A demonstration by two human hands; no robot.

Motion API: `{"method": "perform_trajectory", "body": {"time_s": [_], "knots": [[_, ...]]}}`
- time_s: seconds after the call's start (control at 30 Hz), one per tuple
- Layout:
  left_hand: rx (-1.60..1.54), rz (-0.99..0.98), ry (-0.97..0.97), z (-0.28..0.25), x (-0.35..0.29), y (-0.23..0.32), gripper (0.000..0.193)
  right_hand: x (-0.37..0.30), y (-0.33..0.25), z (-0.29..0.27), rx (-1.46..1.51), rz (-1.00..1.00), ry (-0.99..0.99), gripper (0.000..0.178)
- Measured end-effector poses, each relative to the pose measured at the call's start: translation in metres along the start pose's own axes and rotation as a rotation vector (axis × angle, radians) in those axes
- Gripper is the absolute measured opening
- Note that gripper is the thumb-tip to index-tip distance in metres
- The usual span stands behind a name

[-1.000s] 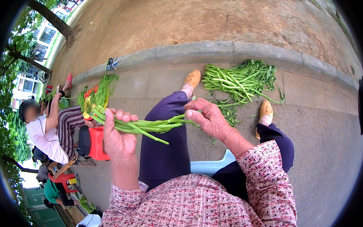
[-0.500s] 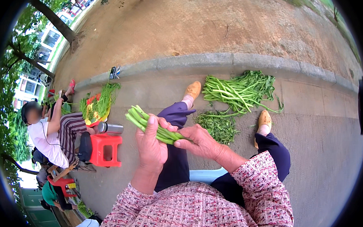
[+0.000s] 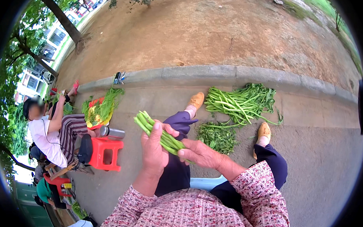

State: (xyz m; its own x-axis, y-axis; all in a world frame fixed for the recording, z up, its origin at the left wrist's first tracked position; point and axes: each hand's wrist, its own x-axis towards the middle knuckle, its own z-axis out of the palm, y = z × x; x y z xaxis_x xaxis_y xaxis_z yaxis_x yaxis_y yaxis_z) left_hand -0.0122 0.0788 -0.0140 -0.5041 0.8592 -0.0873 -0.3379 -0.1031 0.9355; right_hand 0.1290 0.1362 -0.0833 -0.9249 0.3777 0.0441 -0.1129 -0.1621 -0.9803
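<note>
A small bundle of green vegetable stems slants across my lap, its cut ends pointing up and to the left. Round its middle my left hand is closed, with the thumb lying along the stems. At the lower right end, my right hand pinches the same bundle between thumb and fingers. Beyond my hands, between my feet, a heap of long green stems with leaves lies on the pavement. Nearer to me is a lower pile of plucked leaves.
A red plastic stool with a metal flask beside it stands to my left. Past it a seated person works near greens on a yellow and red bag. A stone kerb crosses ahead. I sit on a light blue stool.
The bundle and both hands have shifted slightly right and down, and the stems stand a bit steeper. The surroundings sit lower in view. Both hands keep their hold.
</note>
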Motion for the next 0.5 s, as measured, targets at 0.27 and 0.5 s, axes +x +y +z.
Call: {"method": "perform_trajectory", "body": {"time_s": [0.27, 0.5], "knots": [[-0.344, -0.199, 0.142, -0.059, 0.021, 0.008, 0.016, 0.019, 0.005, 0.008, 0.136, -0.049, -0.161, 0.025], [-0.215, -0.220, 0.074, -0.070, 0.052, 0.023, 0.015, -0.002, -0.008, 0.011, 0.084, -0.124, 0.002, 0.026]]}}
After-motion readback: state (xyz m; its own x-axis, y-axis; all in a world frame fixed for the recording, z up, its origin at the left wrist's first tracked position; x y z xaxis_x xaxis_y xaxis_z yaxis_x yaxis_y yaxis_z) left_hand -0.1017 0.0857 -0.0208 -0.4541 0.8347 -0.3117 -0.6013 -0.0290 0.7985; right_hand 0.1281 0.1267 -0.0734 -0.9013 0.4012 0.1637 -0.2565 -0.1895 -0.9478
